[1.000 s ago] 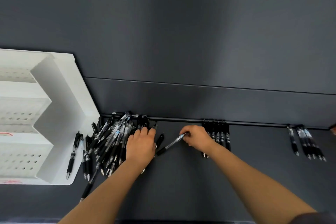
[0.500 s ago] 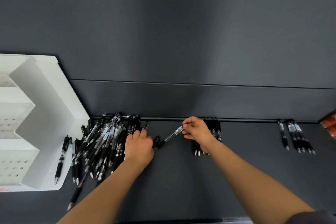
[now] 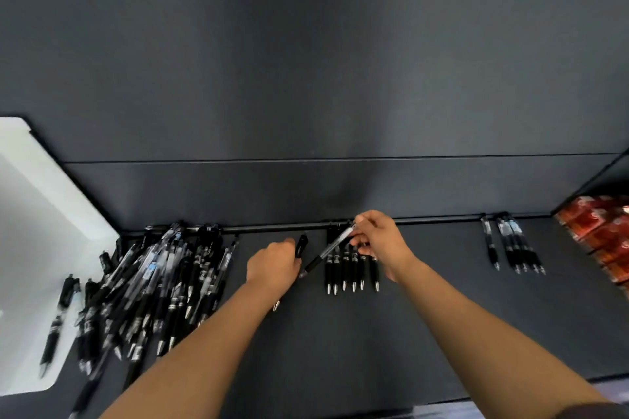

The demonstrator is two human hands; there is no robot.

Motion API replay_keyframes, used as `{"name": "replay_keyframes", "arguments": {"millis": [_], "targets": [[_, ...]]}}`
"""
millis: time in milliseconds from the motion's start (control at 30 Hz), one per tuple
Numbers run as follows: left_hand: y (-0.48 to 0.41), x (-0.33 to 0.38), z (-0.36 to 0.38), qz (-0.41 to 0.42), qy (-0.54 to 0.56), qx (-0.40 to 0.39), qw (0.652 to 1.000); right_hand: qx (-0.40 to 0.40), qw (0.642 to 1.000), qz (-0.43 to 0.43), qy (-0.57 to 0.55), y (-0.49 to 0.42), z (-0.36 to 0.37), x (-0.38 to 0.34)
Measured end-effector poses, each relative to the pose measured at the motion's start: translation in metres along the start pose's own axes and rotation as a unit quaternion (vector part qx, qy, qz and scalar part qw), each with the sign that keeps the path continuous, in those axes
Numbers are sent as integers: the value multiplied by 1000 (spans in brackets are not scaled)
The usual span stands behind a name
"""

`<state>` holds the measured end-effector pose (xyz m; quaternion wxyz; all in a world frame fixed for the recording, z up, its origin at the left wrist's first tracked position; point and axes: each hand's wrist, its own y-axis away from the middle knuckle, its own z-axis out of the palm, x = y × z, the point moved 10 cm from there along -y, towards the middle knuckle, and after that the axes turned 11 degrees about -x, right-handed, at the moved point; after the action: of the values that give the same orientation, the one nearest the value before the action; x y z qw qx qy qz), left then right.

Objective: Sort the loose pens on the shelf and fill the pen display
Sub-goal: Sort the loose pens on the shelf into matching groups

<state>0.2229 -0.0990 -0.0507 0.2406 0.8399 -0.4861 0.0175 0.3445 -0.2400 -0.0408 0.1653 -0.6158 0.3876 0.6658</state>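
Head view: right hand (image 3: 381, 241) fingers (image 3: 361, 242) pinch clear pen (image 3: 332, 247); left hand (image 3: 274, 265) fingers curled round black pen (image 3: 301, 246).

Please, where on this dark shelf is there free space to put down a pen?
The shelf is bare between the middle row of pens and the right group of pens, and also in front of that middle row, toward the near edge. It is crowded at the loose pile beside the white display.

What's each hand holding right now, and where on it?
Right hand pinches a clear-barrelled pen near its clicker end. Left hand grips a black pen around its middle.
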Motion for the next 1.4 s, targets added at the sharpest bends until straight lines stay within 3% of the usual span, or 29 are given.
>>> {"name": "replay_keyframes", "arguments": {"millis": [400, 600, 900, 1033, 1200, 1400], "targets": [[-30, 61, 20, 2, 107, 0, 994, 29, 999, 41, 10, 5, -99, 22], [-33, 64, 21, -33, 42, -7, 999, 13, 998, 50, 24, -2, -102, 22], [-32, 62, 31, -61, 57, -41, 996, -6, 998, 48, 51, -11, -118, 23], [-27, 65, 20, -72, 77, -3, 994, -9, 997, 44, 68, -18, -121, 25], [-32, 97, -1, -26, 98, 37, 994, 4, 994, 45, 96, -20, -129, 26], [-48, 127, 13, -1, 23, 0, 1000, 72, 977, 41, 197, -14, -169, 18]]}}
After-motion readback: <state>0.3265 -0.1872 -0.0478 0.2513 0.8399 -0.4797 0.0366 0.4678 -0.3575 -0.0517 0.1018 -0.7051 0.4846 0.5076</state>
